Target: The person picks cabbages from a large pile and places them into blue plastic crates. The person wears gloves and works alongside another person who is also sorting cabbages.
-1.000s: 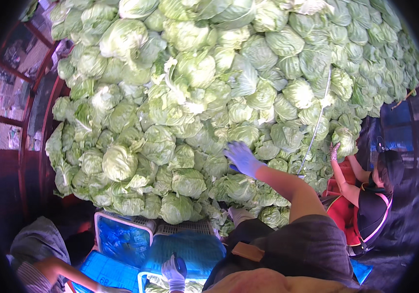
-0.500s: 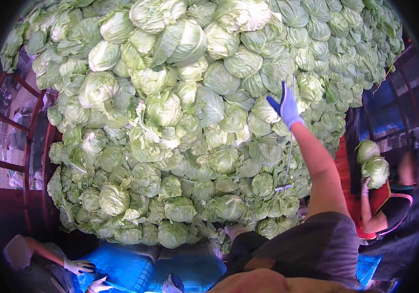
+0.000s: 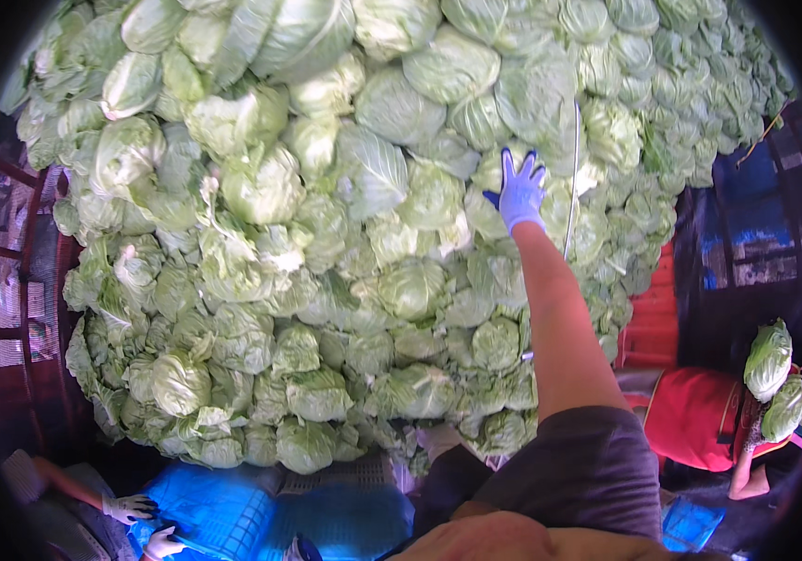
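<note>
My right hand [image 3: 519, 192], in a lilac glove with dark blue fingertips, is open with fingers spread over a pale green cabbage [image 3: 483, 210]. Whether it presses on the leaves I cannot tell. A thin metal rod [image 3: 572, 187] lies on the heap just right of this hand; my forearm crosses in front of its lower part, and a bit of its handle [image 3: 526, 356] shows on the left of the arm. At the lower edge, a small blue-and-white patch [image 3: 300, 550] may be my gloved left hand; its fingers are not visible.
Heaped cabbages [image 3: 410, 290] fill most of the view. Lower left, another person's white-gloved hands [image 3: 130, 508] are at a blue crate [image 3: 209, 514]. On the right, a co-worker beside a red cloth [image 3: 691, 416] carries two cabbages [image 3: 768, 360]. Barred sides [image 3: 27, 252] flank the heap.
My right hand has shifted left, away from the rod, and its fingers have spread. The co-worker with two cabbages has moved farther right and lower. The view has shifted somewhat.
</note>
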